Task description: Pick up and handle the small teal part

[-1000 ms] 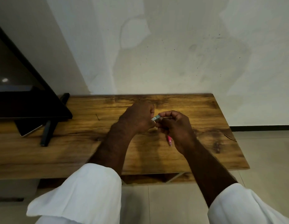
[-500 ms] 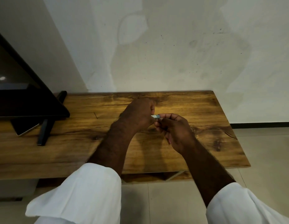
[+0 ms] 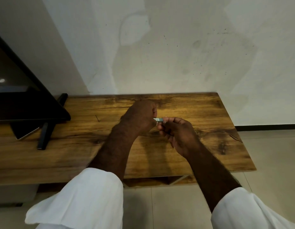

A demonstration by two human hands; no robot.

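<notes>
- The left hand (image 3: 140,115) is curled into a loose fist above the table, knuckles turned away from the camera, its fingertips pinching one end of a small grey-green piece (image 3: 158,119).
- The right hand (image 3: 178,133) has its fingers bent inward, and its thumb and forefinger pinch the other end of the same piece.
- The small piece is short and blocky, with a pale label or print on its top face; what it is made of cannot be told, and most of it is hidden by the fingers. It sits bridged between the two hands, held in the air over the middle of the table, not resting on the wood.
- Both forearms are bare, coming out of wide, loose white sleeves (image 3: 87,199) of soft cloth.
- The table (image 3: 209,116) is a flat rectangular board with a glossy brown wood grain, dark knots and streaks.
- At the left stands a black flat screen (image 3: 24,103) with a smooth shiny face, on a slim black leg (image 3: 44,136); a thin dark slab with a pale edge (image 3: 26,133) lies beneath it on the wood.
- Behind rises a pale plastered wall (image 3: 176,55), blotchy and speckled; pale floor tiles (image 3: 267,154) lie to the right.
</notes>
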